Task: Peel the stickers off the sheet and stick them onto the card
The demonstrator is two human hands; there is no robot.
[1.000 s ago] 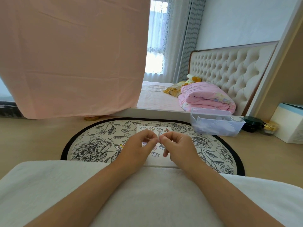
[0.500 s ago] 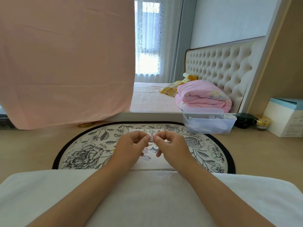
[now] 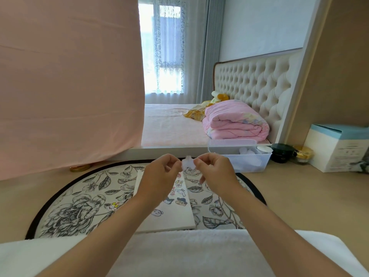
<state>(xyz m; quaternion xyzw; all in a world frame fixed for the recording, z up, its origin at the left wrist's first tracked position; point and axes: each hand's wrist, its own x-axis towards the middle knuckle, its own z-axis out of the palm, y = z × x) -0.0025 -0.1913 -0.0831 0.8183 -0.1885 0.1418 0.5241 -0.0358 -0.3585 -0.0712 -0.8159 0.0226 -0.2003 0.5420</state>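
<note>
The left hand (image 3: 159, 176) and right hand (image 3: 215, 174) are pinching a small translucent sticker (image 3: 187, 163) between them, fingertips curled, above the card (image 3: 179, 218).

Tan table top (image 3: 299, 198); places are given from the grip, where the left hand (image 3: 161, 176) and right hand (image 3: 213, 174) pinch a pale sticker (image 3: 187, 163). Below the grip: oval floral mat (image 3: 79, 206), black-rimmed. Nearer the person: white towel (image 3: 179, 254), overlapping the mat's near edge. Right of the grip, in order outward: clear plastic basket (image 3: 241, 159), black jar (image 3: 282, 152), gold-lidded jar (image 3: 303, 154), white-and-blue box (image 3: 337, 148). Far left: gold ring-shaped object (image 3: 79, 168).
</note>
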